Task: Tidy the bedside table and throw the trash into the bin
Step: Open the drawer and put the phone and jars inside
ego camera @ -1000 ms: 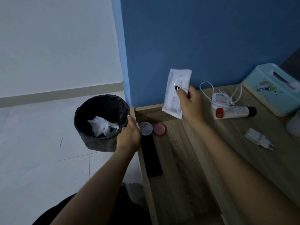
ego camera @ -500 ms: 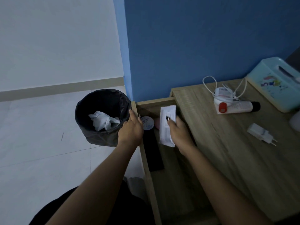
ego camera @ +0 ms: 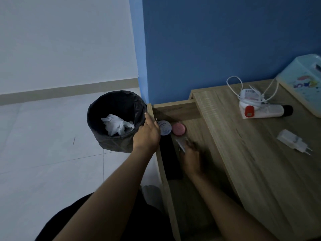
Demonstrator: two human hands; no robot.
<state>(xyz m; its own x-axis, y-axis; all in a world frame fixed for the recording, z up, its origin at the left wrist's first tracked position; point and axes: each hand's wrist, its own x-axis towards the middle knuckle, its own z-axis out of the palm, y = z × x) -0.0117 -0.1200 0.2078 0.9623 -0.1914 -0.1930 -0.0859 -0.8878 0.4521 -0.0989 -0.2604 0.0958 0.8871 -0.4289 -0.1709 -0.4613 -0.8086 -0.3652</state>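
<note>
My left hand [ego camera: 147,134] grips the near rim of a black bin [ego camera: 107,108] that holds crumpled white tissue [ego camera: 116,126], right beside the open drawer [ego camera: 175,106] of the wooden bedside table [ego camera: 260,162]. My right hand [ego camera: 191,157] is low inside the drawer, blurred, its fingers on a white packet [ego camera: 181,144] lying almost flat there. A round white tin [ego camera: 164,127] and a pink round tin [ego camera: 178,129] sit at the drawer's back.
A long black flat object [ego camera: 169,153] lies along the drawer's left side. On the tabletop are a white cable bundle [ego camera: 250,97], a white tube with a red cap [ego camera: 265,111], a white plug adapter [ego camera: 293,142] and a teal tissue box [ego camera: 304,84]. A blue wall stands behind.
My right hand has brought the white packet down from in front of the blue wall into the open drawer. My left hand has stayed on the bin's rim.
</note>
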